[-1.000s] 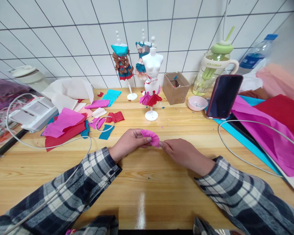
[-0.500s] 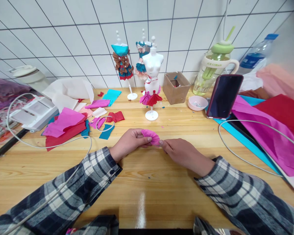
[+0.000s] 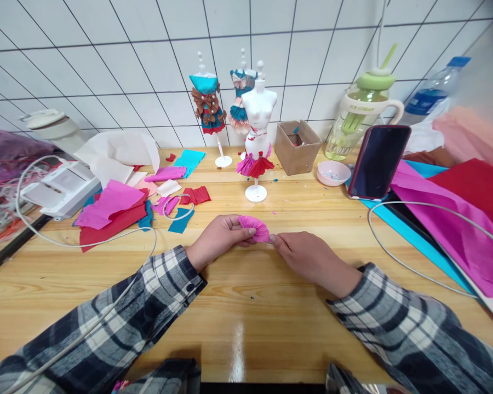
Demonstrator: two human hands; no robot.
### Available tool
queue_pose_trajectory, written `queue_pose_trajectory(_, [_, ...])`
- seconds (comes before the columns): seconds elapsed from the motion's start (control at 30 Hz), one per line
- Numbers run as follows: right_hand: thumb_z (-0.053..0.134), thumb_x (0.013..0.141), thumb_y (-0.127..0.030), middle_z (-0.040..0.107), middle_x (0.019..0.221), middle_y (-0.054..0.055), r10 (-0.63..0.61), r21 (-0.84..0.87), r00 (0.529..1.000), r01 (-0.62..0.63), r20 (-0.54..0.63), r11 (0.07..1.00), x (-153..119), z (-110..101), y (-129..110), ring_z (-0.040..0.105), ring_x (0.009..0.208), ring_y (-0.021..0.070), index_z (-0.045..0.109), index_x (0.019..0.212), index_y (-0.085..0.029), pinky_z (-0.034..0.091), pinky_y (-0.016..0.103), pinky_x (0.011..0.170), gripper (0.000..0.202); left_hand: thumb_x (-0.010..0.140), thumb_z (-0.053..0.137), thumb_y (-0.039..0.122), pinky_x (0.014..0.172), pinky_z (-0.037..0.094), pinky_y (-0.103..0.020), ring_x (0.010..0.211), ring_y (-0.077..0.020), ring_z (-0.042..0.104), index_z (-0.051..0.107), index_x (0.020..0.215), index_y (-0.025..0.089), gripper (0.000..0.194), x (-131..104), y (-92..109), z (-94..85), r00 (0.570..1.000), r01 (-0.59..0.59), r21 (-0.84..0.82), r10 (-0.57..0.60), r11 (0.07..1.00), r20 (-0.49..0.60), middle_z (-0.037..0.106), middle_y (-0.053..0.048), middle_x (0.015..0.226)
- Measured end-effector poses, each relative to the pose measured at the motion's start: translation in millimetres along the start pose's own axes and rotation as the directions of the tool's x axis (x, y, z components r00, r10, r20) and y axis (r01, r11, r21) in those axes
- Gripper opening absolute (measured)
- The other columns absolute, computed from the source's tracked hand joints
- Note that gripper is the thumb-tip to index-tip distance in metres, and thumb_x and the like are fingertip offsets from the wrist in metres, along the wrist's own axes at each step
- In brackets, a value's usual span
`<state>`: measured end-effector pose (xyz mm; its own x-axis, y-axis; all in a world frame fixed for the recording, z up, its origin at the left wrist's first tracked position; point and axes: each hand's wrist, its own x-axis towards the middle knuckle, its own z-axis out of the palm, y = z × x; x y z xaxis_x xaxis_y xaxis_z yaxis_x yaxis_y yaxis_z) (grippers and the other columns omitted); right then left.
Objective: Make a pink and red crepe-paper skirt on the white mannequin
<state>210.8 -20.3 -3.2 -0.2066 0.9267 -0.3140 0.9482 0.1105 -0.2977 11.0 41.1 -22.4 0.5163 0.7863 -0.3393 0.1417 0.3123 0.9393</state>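
A pleated piece of pink crepe paper [image 3: 256, 225], fanned into a half round, is held low over the wooden table. My left hand [image 3: 222, 236] pinches its left side and lower edge between thumb and fingers. At its right corner, the fingertips of my right hand [image 3: 302, 253] are closed on the paper's edge. Just beyond stands a small white mannequin [image 3: 259, 109] on a round base, with pink and red pleated paper around its hips. Two more mannequins behind it wear paper outfits: one in turquoise, brown and red [image 3: 207, 104], the other in teal and peach [image 3: 239, 98].
Crepe paper scraps [image 3: 110, 205] and a white power strip [image 3: 63, 189] lie left. A cardboard box [image 3: 298, 148], pink bowl [image 3: 333, 173], propped phone [image 3: 378, 161] and green-lidded jug [image 3: 359, 115] stand at the back right. Paper sheets [image 3: 447, 219] fill the right; a white cable [image 3: 154, 241] crosses my left sleeve.
The whole view has shifted very slightly. Both hands keep their hold on the pink crepe paper, with almost no visible movement.
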Motion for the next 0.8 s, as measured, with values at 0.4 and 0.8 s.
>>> queue_pose_trajectory(0.4, [0.017, 0.099, -0.049, 0.070, 0.092, 0.008, -0.037, -0.022, 0.999, 0.037, 0.018, 0.999, -0.1, -3.9, 1.6, 0.063, 0.083, 0.0208, 0.064, 0.091, -0.022, 0.035, 0.029, 0.065, 0.055, 0.067, 0.078, 0.041, 0.083, 0.054, -0.033, 0.085, -0.0200, 0.070, 0.072, 0.096, 0.013, 0.040, -0.4, 1.2, -0.3, 1.000, -0.003, -0.007, 0.003, 1.000, 0.020, 0.075, -0.009, 0.096])
queue_pose_trajectory(0.8, [0.015, 0.099, -0.051, 0.070, 0.088, 0.006, -0.039, 0.020, 0.999, 0.039, -0.027, 0.999, 0.3, -0.4, 2.4, 0.063, 0.081, 0.0204, 0.063, 0.089, -0.022, 0.034, 0.029, 0.065, 0.057, 0.070, 0.077, 0.039, 0.082, 0.054, -0.030, 0.086, -0.0179, 0.069, 0.072, 0.096, 0.015, 0.035, -1.2, 1.7, 0.7, 1.000, -0.012, -0.006, 0.012, 1.000, 0.017, 0.075, -0.008, 0.097])
